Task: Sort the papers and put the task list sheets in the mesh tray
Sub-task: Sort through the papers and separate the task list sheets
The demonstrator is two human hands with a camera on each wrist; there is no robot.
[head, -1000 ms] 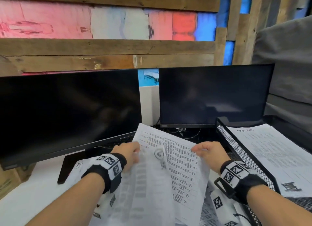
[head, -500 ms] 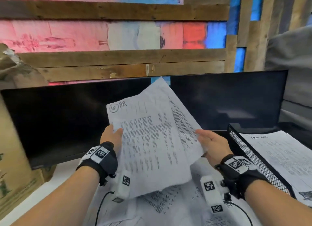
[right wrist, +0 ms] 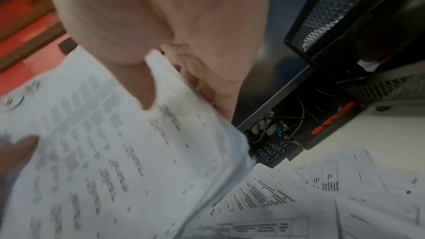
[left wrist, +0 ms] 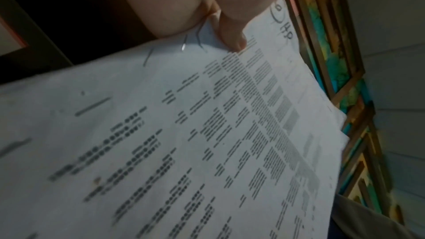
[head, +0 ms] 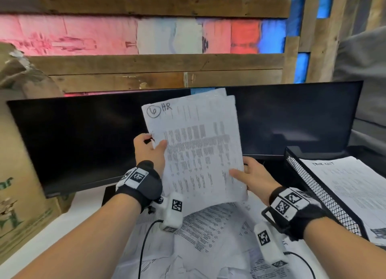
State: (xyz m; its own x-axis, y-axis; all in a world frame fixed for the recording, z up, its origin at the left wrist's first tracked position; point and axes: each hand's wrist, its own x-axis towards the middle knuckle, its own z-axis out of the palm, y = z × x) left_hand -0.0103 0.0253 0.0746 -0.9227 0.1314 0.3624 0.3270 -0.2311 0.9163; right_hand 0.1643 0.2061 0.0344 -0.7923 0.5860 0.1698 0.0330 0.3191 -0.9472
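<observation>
- Holding up a sheaf of printed sheets [head: 200, 153] with both hands; I can see "6 HR" handwritten at its top corner.
- Left hand [head: 149, 151] pinches the left edge, thumb on the front; right hand [head: 253, 174] pinches the lower right edge, thumb on the print.
- Two dark monitors [head: 83, 136] sit right behind the sheets.
- Mesh tray [head: 319, 191] is just right of my right wrist, with a task list sheet [head: 351, 184] lying in it.
- Loose papers [head: 208, 237] are scattered on the desk below.
- Cardboard box [head: 18, 153] crowds the left edge.
</observation>
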